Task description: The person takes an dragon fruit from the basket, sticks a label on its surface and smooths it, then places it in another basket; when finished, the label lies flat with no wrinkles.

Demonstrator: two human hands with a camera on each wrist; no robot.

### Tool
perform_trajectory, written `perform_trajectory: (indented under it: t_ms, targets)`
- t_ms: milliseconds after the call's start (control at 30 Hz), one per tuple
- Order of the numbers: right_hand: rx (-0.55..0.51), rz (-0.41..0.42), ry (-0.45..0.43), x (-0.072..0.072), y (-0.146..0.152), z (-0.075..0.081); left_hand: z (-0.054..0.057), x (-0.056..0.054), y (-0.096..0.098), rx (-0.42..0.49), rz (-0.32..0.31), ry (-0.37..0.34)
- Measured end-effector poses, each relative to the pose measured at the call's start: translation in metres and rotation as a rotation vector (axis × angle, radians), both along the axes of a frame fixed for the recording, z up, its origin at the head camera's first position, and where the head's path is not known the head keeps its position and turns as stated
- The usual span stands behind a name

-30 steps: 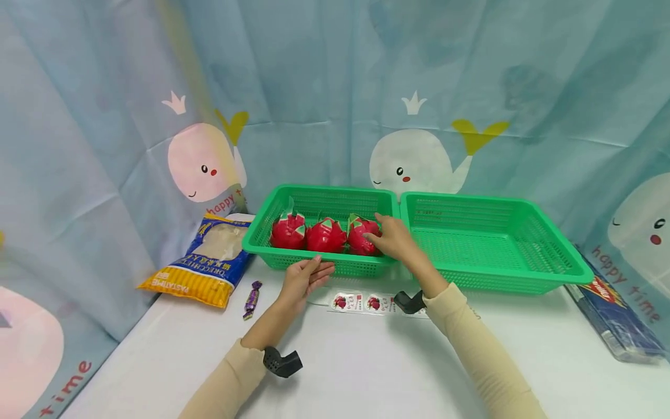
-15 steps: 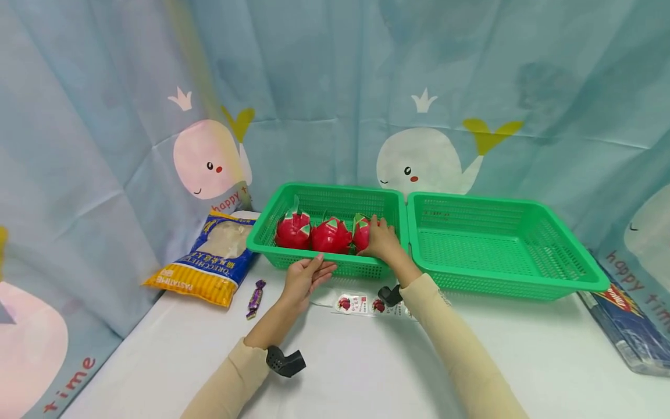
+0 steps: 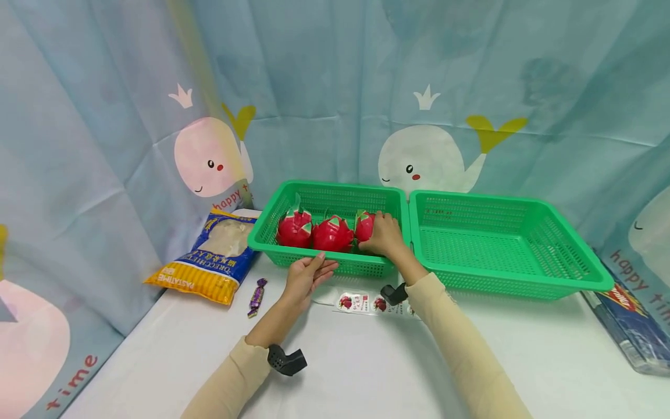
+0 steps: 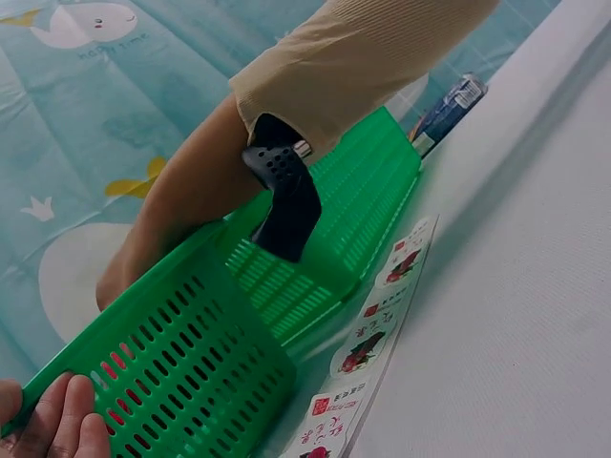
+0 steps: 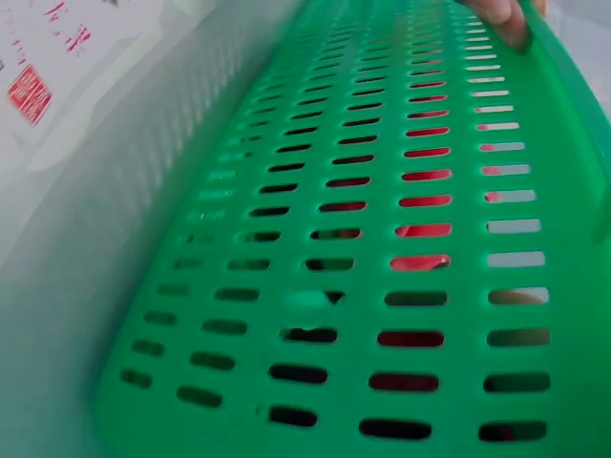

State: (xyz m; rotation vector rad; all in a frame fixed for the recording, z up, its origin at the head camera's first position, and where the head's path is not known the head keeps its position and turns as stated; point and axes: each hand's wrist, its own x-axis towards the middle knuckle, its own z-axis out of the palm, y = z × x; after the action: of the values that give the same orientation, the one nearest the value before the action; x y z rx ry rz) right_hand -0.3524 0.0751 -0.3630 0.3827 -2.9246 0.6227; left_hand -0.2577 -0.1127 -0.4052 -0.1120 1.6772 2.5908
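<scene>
Three red dragon fruits with green tips lie in a row inside the left green basket [image 3: 361,265]. My right hand [image 3: 386,235] reaches over the front rim and grips the rightmost dragon fruit [image 3: 364,227], partly covering it. Beside it sit the middle dragon fruit [image 3: 332,234] and the left dragon fruit [image 3: 294,228]. My left hand [image 3: 306,279] pinches the basket's front rim. In the left wrist view its fingers [image 4: 76,415] lie against the slotted outer wall. In the right wrist view, the basket wall [image 5: 363,219] hides most of the fruit.
A second green basket [image 3: 466,238] adjoins on the right. A strip of dragon fruit stickers [image 3: 361,302] lies in front. To the left are a pasta bag [image 3: 211,256] and a purple wrapped candy [image 3: 256,297]. A dark blue packet [image 3: 630,326] lies at far right.
My right hand has come further over the rightmost dragon fruit and closed round it, hiding more of it. My left hand stays at the rim. The head view has shifted slightly.
</scene>
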Motion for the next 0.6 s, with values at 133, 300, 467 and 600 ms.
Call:
perform_trajectory:
  t_ms: [133, 300, 467, 600]
  targets:
    - [-0.118, 0.018, 0.065, 0.0, 0.006, 0.005, 0.0, 0.0, -0.001, 0.011, -0.013, 0.007]
    - [-0.264, 0.092, 0.075, 0.004, 0.02, 0.023, 0.001, 0.0, -0.002, 0.018, -0.004, 0.011]
    - [-0.282, 0.136, 0.084, 0.025, 0.036, 0.047, 0.002, 0.0, -0.002, 0.011, -0.008, 0.009]
    - [-0.265, 0.189, 0.111, 0.052, 0.05, 0.061, 0.003, -0.001, -0.003, 0.008, -0.031, 0.002]
